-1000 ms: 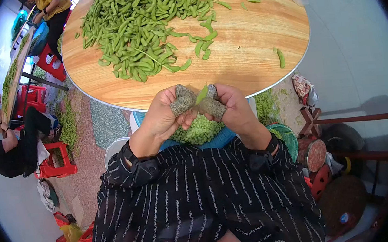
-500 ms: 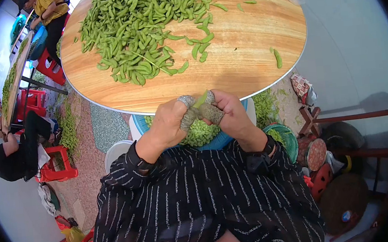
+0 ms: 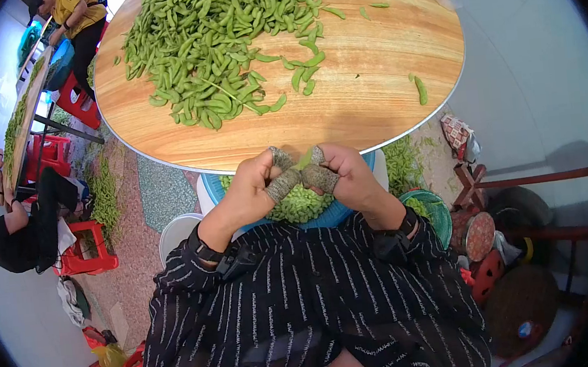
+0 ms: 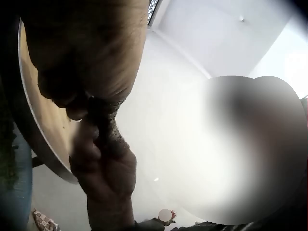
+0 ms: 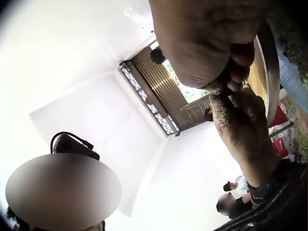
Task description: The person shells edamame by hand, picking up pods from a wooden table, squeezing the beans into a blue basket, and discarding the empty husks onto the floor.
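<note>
Green pod (image 3: 304,160), pinched at the fingertips between two hands, just off the near edge of the round tabletop (image 3: 374,55). Left hand (image 3: 242,194): thumb and forefinger, both in grey wraps, close narrowly on the pod. Right hand (image 3: 359,179): likewise wrapped and narrowed on the pod from the other side; the wrist views are dark, so the exact contact is probably, not certainly, at the tips. Below both hands: blue basin (image 3: 340,211) bearing shelled green beans (image 3: 300,206), partly under the near edge.

Possible faults: a smooth pod may slip if the wrapped tips pinch loosely; a hard, uneven squeeze could crush a bean or send it past the basin's rim; hands drifting sideways would put the drop over the floor.

Surface: a heap of green pods (image 3: 223,31) covers the far left of the tabletop, with a long stem (image 3: 225,91) at its near side; one loose pod (image 3: 422,91) lies near the right edge.

Room: white bucket (image 3: 175,232) to the left of the basin, green basket (image 3: 437,216) to its right; red stool (image 3: 90,258) and seated person (image 3: 14,235) at far left; pale wall (image 3: 522,55) at right.
</note>
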`<control>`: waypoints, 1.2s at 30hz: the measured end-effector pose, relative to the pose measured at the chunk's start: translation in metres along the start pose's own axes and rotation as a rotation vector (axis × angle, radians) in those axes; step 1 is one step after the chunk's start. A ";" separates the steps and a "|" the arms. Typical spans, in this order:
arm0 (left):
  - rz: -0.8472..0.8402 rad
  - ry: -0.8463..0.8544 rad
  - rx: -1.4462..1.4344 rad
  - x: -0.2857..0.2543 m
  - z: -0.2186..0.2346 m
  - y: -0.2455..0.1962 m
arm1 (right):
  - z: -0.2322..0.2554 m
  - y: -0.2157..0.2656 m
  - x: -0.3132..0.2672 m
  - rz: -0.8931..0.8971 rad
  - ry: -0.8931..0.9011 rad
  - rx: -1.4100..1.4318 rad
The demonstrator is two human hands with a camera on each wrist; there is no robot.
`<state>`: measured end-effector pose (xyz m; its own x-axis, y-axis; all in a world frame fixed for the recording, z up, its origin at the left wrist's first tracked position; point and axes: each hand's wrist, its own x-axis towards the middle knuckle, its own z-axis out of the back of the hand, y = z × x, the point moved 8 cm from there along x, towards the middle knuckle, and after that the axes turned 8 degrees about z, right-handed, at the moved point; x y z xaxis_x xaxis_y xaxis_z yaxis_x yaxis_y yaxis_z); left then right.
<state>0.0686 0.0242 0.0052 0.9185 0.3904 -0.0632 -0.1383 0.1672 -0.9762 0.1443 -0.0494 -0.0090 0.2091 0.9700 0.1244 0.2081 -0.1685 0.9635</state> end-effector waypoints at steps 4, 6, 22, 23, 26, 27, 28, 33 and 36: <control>0.162 0.082 -0.302 -0.003 -0.004 0.013 | -0.010 0.016 0.000 0.132 0.052 -0.185; 0.347 0.133 -0.548 -0.005 -0.009 0.026 | -0.010 0.013 0.000 0.084 0.044 -0.086; 0.113 0.104 -0.209 -0.002 -0.004 0.011 | -0.007 0.015 -0.001 -0.063 0.011 0.035; 0.093 0.105 -0.193 -0.002 -0.004 0.012 | -0.007 0.013 -0.001 -0.065 0.011 0.036; 0.093 0.120 -0.203 -0.001 -0.004 0.012 | -0.006 0.008 0.001 -0.035 -0.007 0.024; 0.113 0.134 -0.229 -0.001 -0.005 0.012 | -0.006 0.008 0.001 -0.024 -0.009 0.013; 0.113 0.136 -0.228 -0.001 -0.005 0.012 | -0.005 0.008 0.001 -0.013 -0.012 0.003; 0.180 -0.070 -0.228 -0.002 0.009 0.004 | -0.006 0.007 0.001 0.023 -0.070 -0.024; 0.087 -0.159 0.031 -0.009 0.014 -0.006 | -0.004 0.005 0.002 0.116 -0.115 -0.146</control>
<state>0.0565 0.0322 0.0146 0.8326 0.5425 -0.1117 -0.2285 0.1528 -0.9615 0.1425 -0.0476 -0.0027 0.3324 0.9179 0.2165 0.0373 -0.2422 0.9695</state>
